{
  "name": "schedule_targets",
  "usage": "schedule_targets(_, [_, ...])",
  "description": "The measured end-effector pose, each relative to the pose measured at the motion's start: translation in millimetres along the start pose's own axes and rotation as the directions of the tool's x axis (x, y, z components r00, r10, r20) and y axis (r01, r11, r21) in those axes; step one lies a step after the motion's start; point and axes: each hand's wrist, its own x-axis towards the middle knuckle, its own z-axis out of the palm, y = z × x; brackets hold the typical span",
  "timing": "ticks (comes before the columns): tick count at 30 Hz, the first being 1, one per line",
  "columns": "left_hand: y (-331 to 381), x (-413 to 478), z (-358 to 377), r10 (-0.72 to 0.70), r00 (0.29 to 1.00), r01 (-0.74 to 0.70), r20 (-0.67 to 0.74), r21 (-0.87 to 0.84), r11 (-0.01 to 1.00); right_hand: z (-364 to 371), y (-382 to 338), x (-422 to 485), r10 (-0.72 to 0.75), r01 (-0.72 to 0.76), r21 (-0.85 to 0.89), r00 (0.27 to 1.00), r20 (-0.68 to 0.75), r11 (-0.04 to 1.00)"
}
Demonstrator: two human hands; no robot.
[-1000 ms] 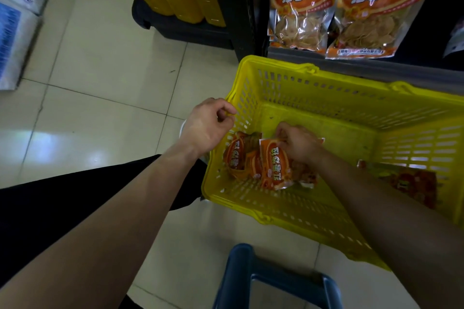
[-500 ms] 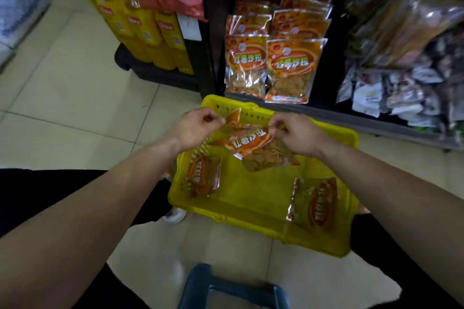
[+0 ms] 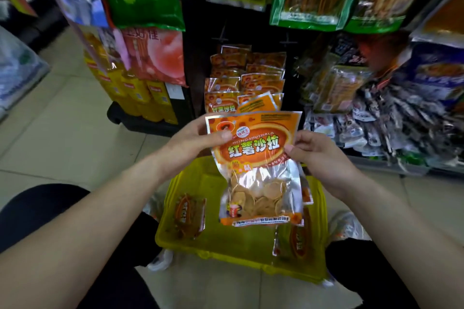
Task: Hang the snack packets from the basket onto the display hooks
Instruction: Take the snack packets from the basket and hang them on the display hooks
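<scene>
Packet: orange foil snack packet (image 3: pixel 253 155) with a clear window of round crisps, upright above the basket, in front of the display.
Left hand (image 3: pixel 190 143): thumb and fingers pinch the packet's upper left edge.
Right hand (image 3: pixel 321 160): fingers pinch its right edge.
Basket: yellow plastic basket (image 3: pixel 218 256) on the tiled floor (image 3: pixel 62 133), two loose orange packets (image 3: pixel 188 216) lying inside.
Display: matching orange packets (image 3: pixel 223 100) hang in rows behind.

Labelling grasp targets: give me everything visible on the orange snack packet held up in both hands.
The orange foil snack packet has a red oval label with yellow characters, silver edges and a clear lower window showing round pale crisps. It is upright, front facing the camera, held above the yellow plastic basket. The left hand pinches its upper left edge, the right hand its right edge.
</scene>
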Motion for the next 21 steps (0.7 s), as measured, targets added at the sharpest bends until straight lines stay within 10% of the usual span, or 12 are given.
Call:
schedule_targets(12, [-12.2,35.7,8.3,-0.197,0.979,0.198,0.051,-0.011,0.980,-17.1,16.5,25.9,0.105,-0.110,0.176,0.994,0.038,0.978])
schedule_targets(21, [-15.2,58.9,10.7,-0.009,0.937,0.045,-0.350,0.095,0.995,-13.5,21.5,45.9,0.145,-0.138,0.114,0.987,-0.063,0.984])
